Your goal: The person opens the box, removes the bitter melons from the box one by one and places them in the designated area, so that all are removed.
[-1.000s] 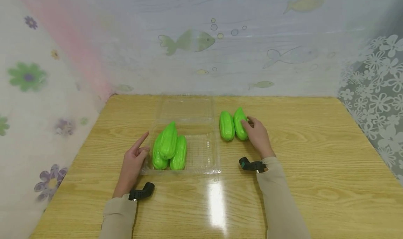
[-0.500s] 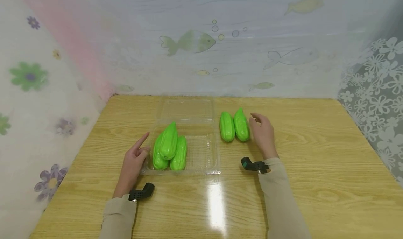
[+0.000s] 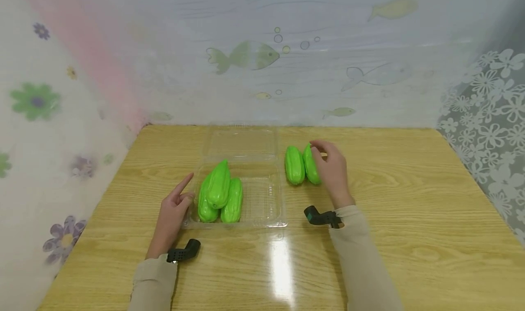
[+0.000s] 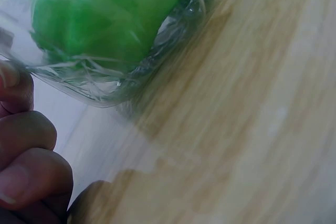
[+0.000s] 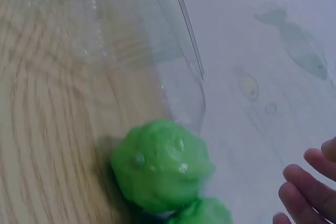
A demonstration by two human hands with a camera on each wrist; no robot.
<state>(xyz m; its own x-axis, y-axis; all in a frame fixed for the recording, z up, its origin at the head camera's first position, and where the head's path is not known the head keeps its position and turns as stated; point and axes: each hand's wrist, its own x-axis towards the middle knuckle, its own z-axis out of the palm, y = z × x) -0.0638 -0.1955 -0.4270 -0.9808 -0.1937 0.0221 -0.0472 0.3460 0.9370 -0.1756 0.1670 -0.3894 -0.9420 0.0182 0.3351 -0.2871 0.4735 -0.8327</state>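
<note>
A clear plastic box (image 3: 262, 201) lies with its lid folded back. Three green bitter melons (image 3: 219, 188) are in its left part, one resting on the other two. My left hand (image 3: 172, 213) is at the box's left side, index finger straight, thumb at the rim; the left wrist view shows its other fingers curled beside the box corner. Right of the box lie two more bitter melons, a left one (image 3: 295, 165) and a right one (image 3: 310, 170). Over the right one hovers my right hand (image 3: 333, 172), partly covering it; its fingers (image 5: 304, 190) are loosely bent and hold nothing.
The open lid (image 3: 242, 142) lies flat behind the box. A wooden table (image 3: 402, 211) carries everything and meets a fish-patterned sheet (image 3: 246, 88) at its back edge. A flowered sheet (image 3: 61, 165) hangs on the left.
My right hand came away from the right bitter melon to the right, then moved back left over it. The left hand and the box have stayed in place.
</note>
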